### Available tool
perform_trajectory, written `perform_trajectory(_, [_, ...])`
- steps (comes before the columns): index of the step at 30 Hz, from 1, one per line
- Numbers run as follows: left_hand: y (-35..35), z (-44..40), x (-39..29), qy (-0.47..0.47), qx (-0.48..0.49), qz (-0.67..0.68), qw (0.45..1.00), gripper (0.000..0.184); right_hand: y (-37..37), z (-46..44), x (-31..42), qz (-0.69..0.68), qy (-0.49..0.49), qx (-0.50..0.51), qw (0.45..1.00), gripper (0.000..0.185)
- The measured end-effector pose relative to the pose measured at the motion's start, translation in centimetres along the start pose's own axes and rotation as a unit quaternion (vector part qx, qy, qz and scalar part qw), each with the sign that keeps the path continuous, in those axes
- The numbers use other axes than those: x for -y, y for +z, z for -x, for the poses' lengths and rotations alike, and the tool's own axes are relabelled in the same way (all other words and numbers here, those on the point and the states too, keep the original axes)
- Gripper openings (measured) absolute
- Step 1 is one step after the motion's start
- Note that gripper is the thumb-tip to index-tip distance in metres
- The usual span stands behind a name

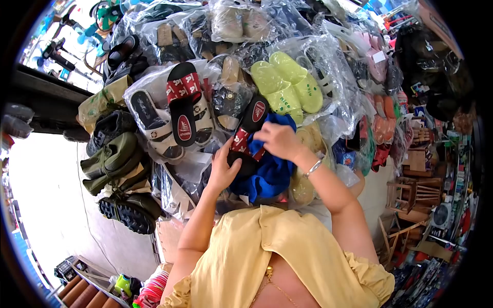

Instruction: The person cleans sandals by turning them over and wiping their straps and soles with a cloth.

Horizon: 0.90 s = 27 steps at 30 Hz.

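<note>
A black slide sandal with a red patterned strap (254, 114) is gripped near its toe end by my left hand (224, 167). My right hand (280, 139), with a bracelet on the wrist, pinches a blue cloth (269, 177) against the sandal's strap. Part of the cloth hangs below the sandal. A matching black and red sandal (184, 128) lies to the left, on top of white and black sandals (157, 127) in plastic. Just above my right hand rest lime green slippers (284, 87).
Plastic-wrapped footwear is piled all around, including sandals (230, 97) behind my hands. Olive green shoes (113, 161) hang at the left edge of the pile. Wooden stools (403, 197) and pink sandals (384, 120) are at the right.
</note>
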<state>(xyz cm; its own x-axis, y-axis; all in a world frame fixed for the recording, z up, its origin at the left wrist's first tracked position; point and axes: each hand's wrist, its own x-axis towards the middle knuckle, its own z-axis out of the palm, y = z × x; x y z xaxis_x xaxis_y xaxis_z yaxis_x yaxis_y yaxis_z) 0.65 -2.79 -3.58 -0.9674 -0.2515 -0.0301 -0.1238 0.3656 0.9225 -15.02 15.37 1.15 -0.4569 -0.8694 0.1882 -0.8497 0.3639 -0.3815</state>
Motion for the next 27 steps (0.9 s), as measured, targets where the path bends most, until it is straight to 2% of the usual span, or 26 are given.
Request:
perform_trajectory(1, [0.1, 0.2, 0.5, -0.003, -0.004, -0.001, 1.000, 0.066, -0.2, -0.5, -0.8, 0.020, 0.016, -0.026, 0.999, 0.021])
perform_trajectory(3, [0.2, 0.0, 1.3, -0.015, -0.023, 0.101, 0.995, 0.066, -1.5, -1.4, -0.2, 0.039, 0.056, -0.077, 0.995, 0.023])
perform_trajectory(5, [0.2, -0.1, 1.3, -0.016, -0.024, 0.093, 0.995, 0.066, -2.8, -1.6, 2.7, -0.003, 0.009, -0.097, 0.995, 0.020])
perform_trajectory(7, [0.1, 0.0, 1.3, -0.017, -0.016, 0.084, 0.996, 0.066, -0.8, -0.1, 4.7, 0.003, -0.113, -0.057, 0.992, 0.014])
perform_trajectory(9, [0.0, -0.4, 0.6, -0.002, -0.008, 0.059, 0.998, 0.065, 0.9, 1.5, 3.5, 0.047, -0.133, -0.010, 0.990, 0.011])
perform_trajectory(10, [-0.2, -0.1, -0.5, -0.001, 0.003, -0.007, 1.000, 0.065, 1.1, 2.0, 2.3, 0.036, -0.086, -0.023, 0.995, 0.011])
perform_trajectory(13, [0.1, 0.0, 0.4, 0.002, -0.008, 0.003, 1.000, 0.065, -1.0, 0.5, -0.4, 0.074, 0.022, -0.063, 0.995, 0.016])
perform_trajectory(15, [0.2, -0.2, 1.1, -0.003, -0.022, 0.046, 0.999, 0.064, -2.7, -0.5, 0.3, 0.053, 0.094, -0.103, 0.989, 0.017])
perform_trajectory(17, [0.4, 0.0, 1.2, -0.009, -0.024, 0.062, 0.998, 0.062, -3.1, -1.0, 3.4, 0.032, 0.025, -0.105, 0.994, 0.016])
perform_trajectory(19, [0.4, 0.0, 1.5, -0.009, -0.022, 0.068, 0.997, 0.061, -0.5, 0.6, 5.4, 0.010, -0.115, -0.057, 0.992, 0.013])
perform_trajectory(21, [0.2, -0.2, 1.1, -0.009, -0.024, 0.073, 0.997, 0.059, 1.1, 2.2, 4.7, 0.035, -0.137, 0.014, 0.990, 0.011])
perform_trajectory(23, [-0.3, -0.1, -0.2, 0.009, 0.016, -0.024, 1.000, 0.057, 1.2, 2.5, 2.1, 0.025, -0.071, -0.042, 0.996, 0.010])
perform_trajectory(25, [-0.4, 0.2, -0.3, 0.005, 0.015, -0.045, 0.999, 0.053, -1.1, 1.2, 1.7, 0.057, 0.005, -0.054, 0.997, 0.011])
perform_trajectory(27, [0.1, -0.1, 0.7, -0.027, -0.026, 0.066, 0.997, 0.049, -3.4, 0.0, 2.4, 0.049, 0.079, -0.100, 0.991, 0.015])
